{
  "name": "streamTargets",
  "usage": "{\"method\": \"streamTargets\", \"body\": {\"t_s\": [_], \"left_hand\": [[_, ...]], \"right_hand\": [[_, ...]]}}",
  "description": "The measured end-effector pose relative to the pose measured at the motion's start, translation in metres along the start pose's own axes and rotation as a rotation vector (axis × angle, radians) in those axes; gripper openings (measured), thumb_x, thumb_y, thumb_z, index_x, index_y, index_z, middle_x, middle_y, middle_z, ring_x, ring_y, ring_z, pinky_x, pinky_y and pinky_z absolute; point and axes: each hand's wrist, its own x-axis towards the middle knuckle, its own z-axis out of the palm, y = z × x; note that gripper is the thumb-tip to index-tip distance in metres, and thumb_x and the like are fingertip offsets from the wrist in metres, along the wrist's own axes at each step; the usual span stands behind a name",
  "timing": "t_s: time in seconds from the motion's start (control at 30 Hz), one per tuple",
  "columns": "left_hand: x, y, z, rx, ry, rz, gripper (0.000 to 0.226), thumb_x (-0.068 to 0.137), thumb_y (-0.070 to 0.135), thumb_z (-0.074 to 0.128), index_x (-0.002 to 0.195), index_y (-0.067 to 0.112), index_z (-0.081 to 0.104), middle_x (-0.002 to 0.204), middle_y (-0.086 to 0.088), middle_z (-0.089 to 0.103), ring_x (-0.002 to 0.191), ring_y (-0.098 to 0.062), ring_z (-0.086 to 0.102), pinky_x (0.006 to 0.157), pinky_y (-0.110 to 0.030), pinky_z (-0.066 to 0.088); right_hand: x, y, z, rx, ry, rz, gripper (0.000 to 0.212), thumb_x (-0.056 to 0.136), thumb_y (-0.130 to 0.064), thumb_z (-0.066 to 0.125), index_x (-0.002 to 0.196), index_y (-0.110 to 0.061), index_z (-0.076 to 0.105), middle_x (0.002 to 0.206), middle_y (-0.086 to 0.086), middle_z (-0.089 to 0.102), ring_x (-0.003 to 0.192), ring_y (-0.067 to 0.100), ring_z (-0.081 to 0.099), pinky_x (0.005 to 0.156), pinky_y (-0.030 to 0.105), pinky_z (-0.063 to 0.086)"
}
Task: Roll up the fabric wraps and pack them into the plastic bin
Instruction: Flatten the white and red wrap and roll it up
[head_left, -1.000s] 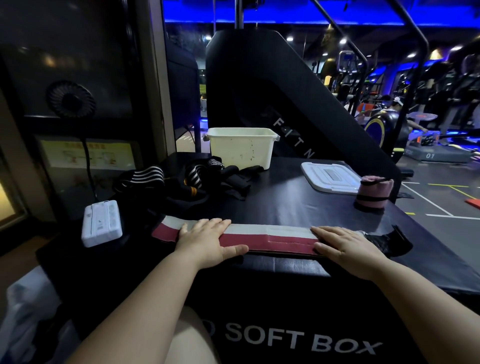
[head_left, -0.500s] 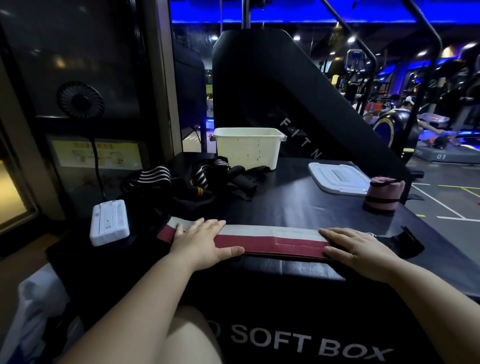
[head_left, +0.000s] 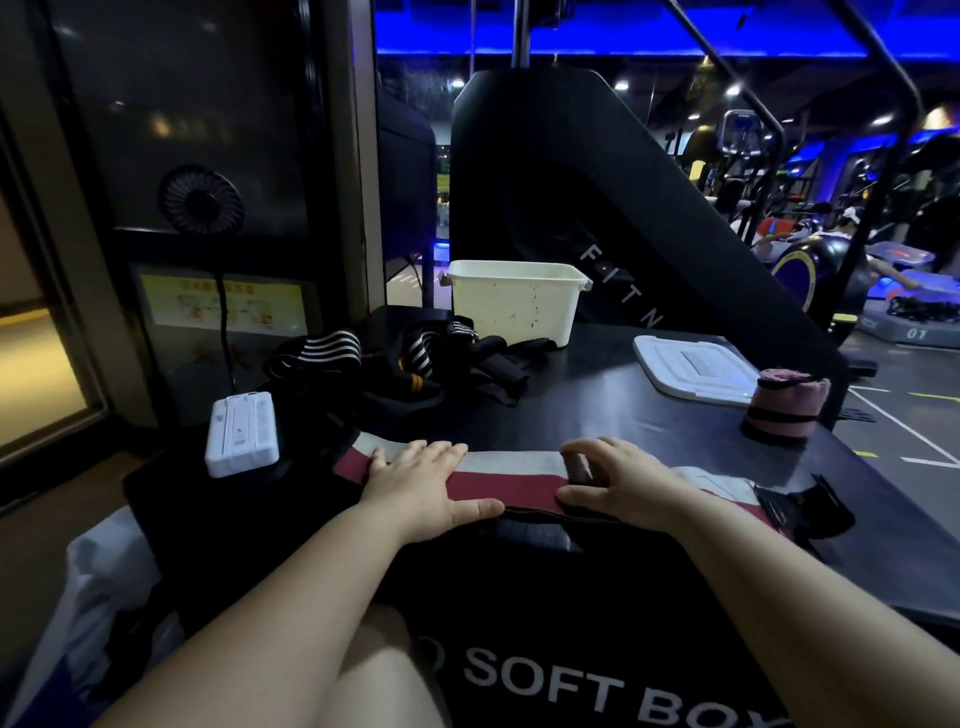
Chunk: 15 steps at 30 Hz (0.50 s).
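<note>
Red-and-white fabric wrap (head_left: 519, 475) lies flat on the black worktop (head_left: 597, 405) at lower centre of frame. Its long axis runs left-right along the near edge, with the black end tab pointing right. We have the left hand (head_left: 421, 478) pressed flat on its left part, fingers straight. The right hand (head_left: 628, 483) sits mid-wrap, fingers curled, thumb at the near edge, gripping the cloth; blurred there. Plastic bin (head_left: 514, 306) stands upright at centre back. Its lid (head_left: 696, 369) lies off at right, with a rolled pink wrap (head_left: 784, 405) just beside it. Striped wraps (head_left: 374, 364) are piled left of the bin.
</note>
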Motion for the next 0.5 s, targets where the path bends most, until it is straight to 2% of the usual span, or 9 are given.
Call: {"method": "streamTargets", "body": {"t_s": [0.17, 0.27, 0.33, 0.4, 0.5], "left_hand": [[0.010, 0.021, 0.003, -0.049, -0.004, 0.111, 0.098, 0.078, 0.083, 0.039, 0.156, 0.032, 0.008, 0.164, 0.007, 0.009, 0.151, -0.019, 0.000, 0.120, -0.053, -0.003], [0.020, 0.044, 0.006, -0.111, 0.020, 0.218, 0.093, 0.083, 0.074, 0.048, 0.154, 0.023, 0.016, 0.163, 0.001, 0.013, 0.151, -0.020, 0.002, 0.122, -0.045, 0.001], [0.028, 0.058, 0.008, -0.169, 0.040, 0.279, 0.083, 0.084, 0.068, 0.054, 0.144, 0.016, 0.030, 0.156, -0.002, 0.026, 0.149, -0.020, 0.009, 0.120, -0.041, 0.008], [0.037, 0.071, 0.009, -0.205, 0.072, 0.329, 0.068, 0.083, 0.063, 0.059, 0.127, 0.016, 0.039, 0.140, 0.000, 0.035, 0.139, -0.023, 0.024, 0.116, -0.039, 0.017], [0.050, 0.087, 0.007, -0.173, 0.078, 0.366, 0.058, 0.083, 0.062, 0.060, 0.119, 0.018, 0.045, 0.129, 0.001, 0.036, 0.125, -0.021, 0.030, 0.110, -0.038, 0.020]], "right_hand": [[-0.008, 0.021, -0.016, 0.024, -0.071, 0.069, 0.063, 0.076, -0.057, 0.072, 0.131, -0.032, 0.053, 0.122, -0.006, 0.055, 0.113, 0.013, 0.051, 0.092, 0.026, 0.039], [-0.022, 0.041, -0.028, 0.022, -0.074, 0.144, 0.056, 0.075, -0.052, 0.077, 0.121, -0.025, 0.062, 0.114, -0.006, 0.062, 0.105, 0.012, 0.056, 0.093, 0.026, 0.043], [-0.032, 0.056, -0.036, 0.039, -0.065, 0.196, 0.051, 0.073, -0.050, 0.079, 0.116, -0.025, 0.064, 0.107, -0.008, 0.063, 0.099, 0.010, 0.057, 0.088, 0.024, 0.044], [-0.040, 0.070, -0.040, 0.053, -0.059, 0.248, 0.048, 0.072, -0.051, 0.080, 0.112, -0.031, 0.063, 0.104, -0.011, 0.063, 0.097, 0.009, 0.058, 0.083, 0.023, 0.042], [-0.047, 0.088, -0.042, 0.128, -0.006, 0.308, 0.030, 0.076, -0.051, 0.077, 0.096, -0.033, 0.062, 0.096, -0.012, 0.066, 0.093, 0.010, 0.062, 0.080, 0.024, 0.043]]}}
